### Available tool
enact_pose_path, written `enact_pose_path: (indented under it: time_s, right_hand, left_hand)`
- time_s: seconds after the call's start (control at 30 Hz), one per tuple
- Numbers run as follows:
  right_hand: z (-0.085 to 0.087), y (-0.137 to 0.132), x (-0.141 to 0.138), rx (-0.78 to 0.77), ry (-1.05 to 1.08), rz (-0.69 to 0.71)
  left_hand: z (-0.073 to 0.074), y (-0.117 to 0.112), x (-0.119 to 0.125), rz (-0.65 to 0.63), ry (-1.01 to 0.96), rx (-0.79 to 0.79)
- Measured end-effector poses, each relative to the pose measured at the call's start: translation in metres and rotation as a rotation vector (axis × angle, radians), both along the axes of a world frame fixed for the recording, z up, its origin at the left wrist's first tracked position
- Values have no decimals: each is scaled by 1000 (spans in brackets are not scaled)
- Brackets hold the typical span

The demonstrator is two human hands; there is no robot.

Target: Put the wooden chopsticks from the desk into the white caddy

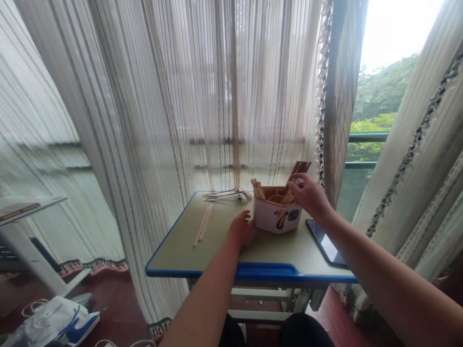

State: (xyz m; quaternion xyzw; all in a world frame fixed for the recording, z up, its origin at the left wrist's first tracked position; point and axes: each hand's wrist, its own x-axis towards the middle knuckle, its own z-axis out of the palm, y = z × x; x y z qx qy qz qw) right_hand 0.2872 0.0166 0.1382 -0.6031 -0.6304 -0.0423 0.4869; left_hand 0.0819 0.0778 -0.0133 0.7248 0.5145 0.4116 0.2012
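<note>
A white utensil holder point(269, 220) with a brown inside and divided compartments stands on the small desk. Pale wooden chopsticks point(258, 189) lean in its left compartment. My right hand point(310, 193) is closed with thumb and fingers on dark brown chopsticks point(298, 169), whose lower ends are down in the right compartment. Beside the holder's left wall is my left hand point(243, 228), fingers apart and slightly curled, nothing in it; whether it touches the wall I cannot tell. Two pale chopsticks point(203, 225) lie on the desktop to the left. Behind them rests a bunch of metal utensils point(231, 194).
The desk point(173, 250) has a blue rim. A dark phone or tablet point(327, 246) lies at its right edge. Striped curtains point(217, 96) hang right behind. On the floor at left sit a plastic bag point(43, 320) and cables, below another table point(32, 209).
</note>
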Motion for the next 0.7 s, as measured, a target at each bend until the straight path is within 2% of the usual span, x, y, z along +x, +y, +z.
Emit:
enact_pose_path:
  time_s: [0.13, 0.23, 0.3, 0.37, 0.43, 0.5, 0.6, 0.7]
  right_hand:
    - [4, -9, -6, 56, -180, -114]
    - [1, -10, -9, 17, -263, -138]
    - [-5, -11, -18, 39, -277, -140]
    - [-14, -13, -35, 99, -281, -99]
    - [-27, -12, -60, 130, -286, 30]
    - [-44, -5, -92, 63, -300, 224]
    - [-76, 17, -145, -147, -386, 502]
    - [-109, 36, -192, -217, -544, 657]
  left_hand:
    - [4, -9, 0, -4, 37, -19]
    - [14, -21, -4, 99, -2, 92]
    - [24, -27, -15, 158, -27, 164]
    - [35, -28, -38, 163, -6, 203]
    - [42, -26, -71, 181, 40, 230]
    - [42, -24, -112, 288, 98, 222]
    - [30, -22, -165, 519, 191, 94]
    - [13, -19, -188, 611, 251, -5]
